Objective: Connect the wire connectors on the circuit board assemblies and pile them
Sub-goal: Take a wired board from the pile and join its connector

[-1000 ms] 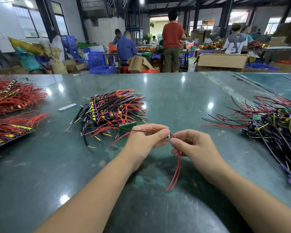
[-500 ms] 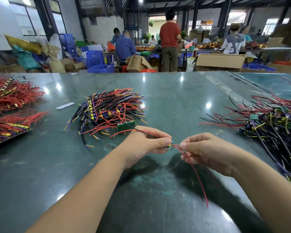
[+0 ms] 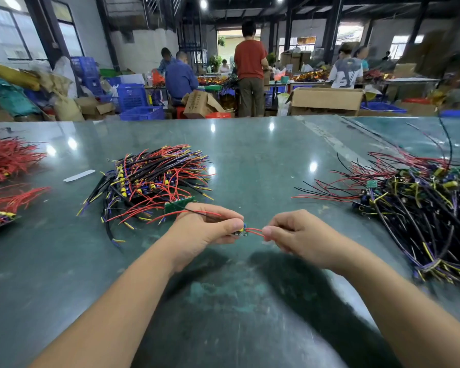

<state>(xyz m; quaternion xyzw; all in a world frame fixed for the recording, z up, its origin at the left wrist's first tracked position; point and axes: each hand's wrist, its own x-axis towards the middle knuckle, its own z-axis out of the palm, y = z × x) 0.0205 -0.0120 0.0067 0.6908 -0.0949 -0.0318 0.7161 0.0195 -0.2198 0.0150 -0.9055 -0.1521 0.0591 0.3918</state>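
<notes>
Small circuit board (image 3: 240, 232): mostly hidden under left hand (image 3: 205, 229) fingers; connector detail too small to tell. Right wire pile (image 3: 420, 208): cut off by frame edge. Right hand (image 3: 300, 236): motion-blurred.

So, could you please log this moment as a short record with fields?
left hand: pinches small circuit board
right hand: pinches red wires coming from that board
pile left of hands: wired assemblies on table
pile right of hands: tangled assemblies
far left: red wire bundles
near left pile: white strip
</notes>
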